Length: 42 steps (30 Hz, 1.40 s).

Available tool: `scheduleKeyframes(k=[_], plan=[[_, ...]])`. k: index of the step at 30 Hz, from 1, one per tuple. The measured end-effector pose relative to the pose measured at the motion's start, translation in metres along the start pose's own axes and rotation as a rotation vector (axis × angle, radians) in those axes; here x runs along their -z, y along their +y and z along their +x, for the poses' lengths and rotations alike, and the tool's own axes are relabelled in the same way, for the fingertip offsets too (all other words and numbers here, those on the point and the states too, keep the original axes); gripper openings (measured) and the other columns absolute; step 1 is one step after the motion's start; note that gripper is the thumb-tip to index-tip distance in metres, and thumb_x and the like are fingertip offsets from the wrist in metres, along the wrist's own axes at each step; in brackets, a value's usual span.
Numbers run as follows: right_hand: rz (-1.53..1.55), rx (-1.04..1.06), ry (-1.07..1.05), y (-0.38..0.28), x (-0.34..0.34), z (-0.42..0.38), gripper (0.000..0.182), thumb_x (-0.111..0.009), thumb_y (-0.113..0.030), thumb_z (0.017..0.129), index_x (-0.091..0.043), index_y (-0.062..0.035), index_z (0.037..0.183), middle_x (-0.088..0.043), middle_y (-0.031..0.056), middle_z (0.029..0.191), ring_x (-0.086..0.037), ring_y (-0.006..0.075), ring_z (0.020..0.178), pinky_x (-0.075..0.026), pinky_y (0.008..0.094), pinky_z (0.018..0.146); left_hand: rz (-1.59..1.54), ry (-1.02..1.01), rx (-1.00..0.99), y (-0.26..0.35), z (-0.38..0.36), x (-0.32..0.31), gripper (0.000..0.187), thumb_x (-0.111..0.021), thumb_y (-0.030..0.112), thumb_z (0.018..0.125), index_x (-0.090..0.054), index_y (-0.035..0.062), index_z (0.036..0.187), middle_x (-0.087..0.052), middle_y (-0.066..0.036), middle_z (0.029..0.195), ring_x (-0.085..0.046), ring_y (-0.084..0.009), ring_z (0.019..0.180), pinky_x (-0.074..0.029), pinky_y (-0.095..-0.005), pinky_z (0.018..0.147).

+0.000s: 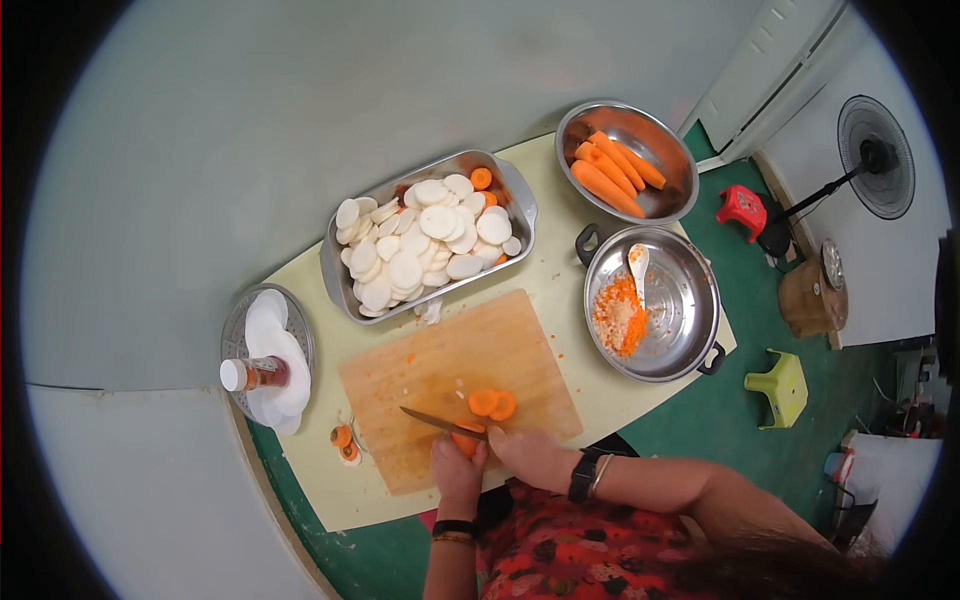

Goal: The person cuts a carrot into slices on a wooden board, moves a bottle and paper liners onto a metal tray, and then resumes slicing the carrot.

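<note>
A carrot piece is grasped by the left hand, its fingers curled around it near the edge of a wooden cutting board that is placed on a pale yellow table. A knife is gripped by the right hand, which is set just beside the left hand; its handle is mostly hidden by that hand. The blade is pointed leftward, its tip held ahead and to the left of the left hand, and the carrot piece is crossed by it; how deep it is sunk cannot be told.

Two carrot slices are seen on the board just ahead of the right hand. To the left of the left hand, carrot trimmings are left on the table just beside the board. Farther out on that side, a bottle is laid over white pieces in a colander.

Beyond the board, ahead of both hands, a rectangular metal pan is filled with white slices, with a few orange rounds showing at one end. Ahead and to the right of the right hand, chopped orange and pale bits and a white spoon are held in a two-handled pot. Beyond that pot, whole carrots are heaped in a metal bowl.
</note>
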State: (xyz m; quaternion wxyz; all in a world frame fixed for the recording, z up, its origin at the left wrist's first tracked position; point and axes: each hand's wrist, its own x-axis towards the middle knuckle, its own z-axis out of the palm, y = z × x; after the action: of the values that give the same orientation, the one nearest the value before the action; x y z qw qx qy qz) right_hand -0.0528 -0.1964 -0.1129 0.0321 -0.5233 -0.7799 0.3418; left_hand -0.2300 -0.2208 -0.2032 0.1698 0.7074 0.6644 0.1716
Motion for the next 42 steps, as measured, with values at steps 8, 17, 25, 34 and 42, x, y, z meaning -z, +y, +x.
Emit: scheduleKeyframes(k=[8,17,25,34,42], plan=[[-0.055,-0.019,0.038,0.009,-0.008,-0.015,0.009,-0.055,-0.007,0.079,-0.052,-0.0025,0.086,-0.063,0.0124,0.064,-0.066,0.0286,0.059,-0.052,0.0378,0.049,0.029,0.015,-0.024,-0.006,-0.002,-0.005,0.062,-0.073,0.031,0.07,-0.045,-0.0037,0.113,-0.053,-0.02,0.094,-0.056,-0.0389,0.081,-0.048,-0.0459,0.067],[0.048,-0.021,-0.072,0.009,-0.002,0.003,0.01,-0.048,-0.007,0.085,-0.048,0.0005,0.091,-0.064,0.0187,0.07,-0.066,0.035,0.066,-0.053,0.0422,0.056,0.037,0.038,-0.072,-0.006,0.003,-0.003,0.062,-0.073,0.034,0.071,-0.045,-0.0038,0.112,-0.053,-0.02,0.092,-0.056,-0.0385,0.08,-0.048,-0.0461,0.066],[0.057,-0.04,-0.068,0.008,-0.022,0.027,0.013,-0.05,-0.01,0.086,-0.048,0.0007,0.093,-0.064,0.0206,0.071,-0.066,0.0354,0.069,-0.052,0.0435,0.059,0.072,0.072,-0.059,-0.002,0.0,-0.004,0.062,-0.073,0.038,0.072,-0.046,-0.0032,0.11,-0.053,-0.019,0.091,-0.056,-0.0378,0.08,-0.048,-0.0457,0.065],[0.038,-0.039,-0.018,0.032,-0.026,0.023,0.017,-0.05,-0.018,0.088,-0.052,-0.0014,0.087,-0.062,0.0183,0.065,-0.063,0.0358,0.058,-0.049,0.0468,0.05,-0.036,-0.083,0.158,-0.004,0.005,0.013,0.066,-0.073,0.033,0.074,-0.042,-0.0056,0.117,-0.048,-0.02,0.101,-0.05,-0.0367,0.096,-0.043,-0.0438,0.085],[0.054,-0.085,0.109,0.031,-0.033,0.023,0.02,-0.048,-0.023,0.092,-0.051,-0.0035,0.09,-0.06,0.0195,0.062,-0.06,0.0374,0.055,-0.048,0.0477,0.05,-0.372,0.825,0.454,-0.079,0.124,0.128,0.101,-0.08,0.029,0.07,-0.015,-0.0038,0.14,-0.023,-0.024,0.134,-0.036,-0.0322,0.113,-0.034,-0.0405,0.097]])
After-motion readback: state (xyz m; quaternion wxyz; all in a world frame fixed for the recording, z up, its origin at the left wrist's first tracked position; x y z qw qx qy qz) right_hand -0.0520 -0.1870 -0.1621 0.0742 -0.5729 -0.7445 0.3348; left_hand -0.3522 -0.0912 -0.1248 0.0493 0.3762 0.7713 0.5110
